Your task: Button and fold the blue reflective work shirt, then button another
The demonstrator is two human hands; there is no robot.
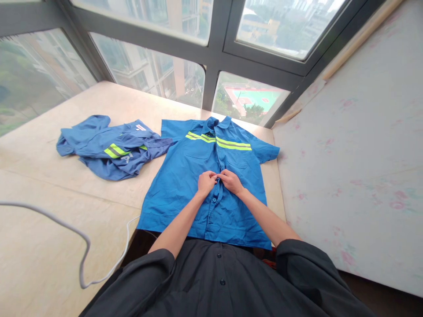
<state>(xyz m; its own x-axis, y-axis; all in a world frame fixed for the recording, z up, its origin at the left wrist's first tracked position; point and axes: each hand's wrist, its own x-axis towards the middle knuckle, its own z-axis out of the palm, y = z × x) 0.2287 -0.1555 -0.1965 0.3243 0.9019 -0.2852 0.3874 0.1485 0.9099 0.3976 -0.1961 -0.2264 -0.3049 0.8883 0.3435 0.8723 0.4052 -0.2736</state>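
A blue short-sleeved work shirt (185, 185) lies spread out face up, its collar toward the window and its hem toward me. Yellow-green and grey reflective bands cross its chest. My left hand (207, 182) and my right hand (230, 181) meet at the middle of the front placket, fingertips pinched together on the cloth edges. Whether a button is between the fingers is too small to tell. Below the hands a fastened-looking button (214, 200) shows on the placket. Above them the placket edges lie slightly apart up to the collar.
Left of the shirt lies a crumpled blue garment (109, 147) with reflective strips, touching the shirt's sleeve. A white cable (84, 246) loops across the pale tabletop (42, 185) at left. Window frames (214, 61) rise behind; a floral-papered wall (357, 167) bounds the right.
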